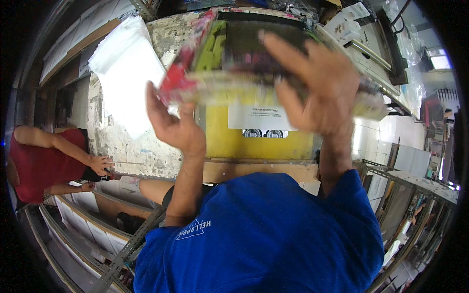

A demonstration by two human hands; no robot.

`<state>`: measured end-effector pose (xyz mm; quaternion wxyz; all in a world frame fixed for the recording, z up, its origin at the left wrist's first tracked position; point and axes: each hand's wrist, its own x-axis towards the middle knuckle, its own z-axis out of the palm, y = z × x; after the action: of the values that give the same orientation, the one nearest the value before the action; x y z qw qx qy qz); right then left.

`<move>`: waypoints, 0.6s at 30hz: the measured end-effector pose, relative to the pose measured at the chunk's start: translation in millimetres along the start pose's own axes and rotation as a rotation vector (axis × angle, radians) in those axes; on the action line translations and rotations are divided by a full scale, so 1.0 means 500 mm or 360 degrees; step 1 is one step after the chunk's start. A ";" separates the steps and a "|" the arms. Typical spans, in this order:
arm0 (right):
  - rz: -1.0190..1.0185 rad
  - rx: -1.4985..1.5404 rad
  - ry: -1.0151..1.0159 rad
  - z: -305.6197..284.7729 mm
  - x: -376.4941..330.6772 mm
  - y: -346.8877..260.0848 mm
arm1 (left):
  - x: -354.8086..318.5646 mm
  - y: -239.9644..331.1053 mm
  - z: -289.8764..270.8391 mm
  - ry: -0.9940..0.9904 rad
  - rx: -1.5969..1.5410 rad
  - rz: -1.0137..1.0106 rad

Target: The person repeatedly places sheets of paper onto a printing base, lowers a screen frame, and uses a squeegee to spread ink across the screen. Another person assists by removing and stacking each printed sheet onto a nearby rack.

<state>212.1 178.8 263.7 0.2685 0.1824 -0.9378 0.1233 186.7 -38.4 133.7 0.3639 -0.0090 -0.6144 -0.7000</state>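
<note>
A screen-printing frame (229, 86), blurred by motion, is tilted up over a yellow printing board (224, 139). Red and green smears colour its left side, and its mesh is dark. At its front left corner is my left hand (178, 129), palm turned up, thumb and fingers apart. My right hand (320, 90) is in front of the frame's right half, fingers stretched out and spread; it is somewhat blurred, so contact with the frame cannot be made out. On the board below lies a white sheet (239, 117) with small dark print, beside two round black-and-white printed marks (265, 133).
Loose white sheets (129, 73) lie fanned on the stained worktable (115, 132) to the left. Another person in a red shirt (46, 163) stands beyond it at the left. Metal shelving (415, 180) stands at the right, with slatted racks (83, 219) at lower left.
</note>
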 end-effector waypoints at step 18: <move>-0.0071 0.0369 0.0007 -0.104 0.263 0.117 | 0.051 -0.557 0.291 -0.1165 0.1397 0.0009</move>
<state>108.1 212.3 371.0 0.2504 0.2329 -0.9123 0.2254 -40.0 69.7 -56.6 0.0988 -0.1005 -0.9336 -0.3296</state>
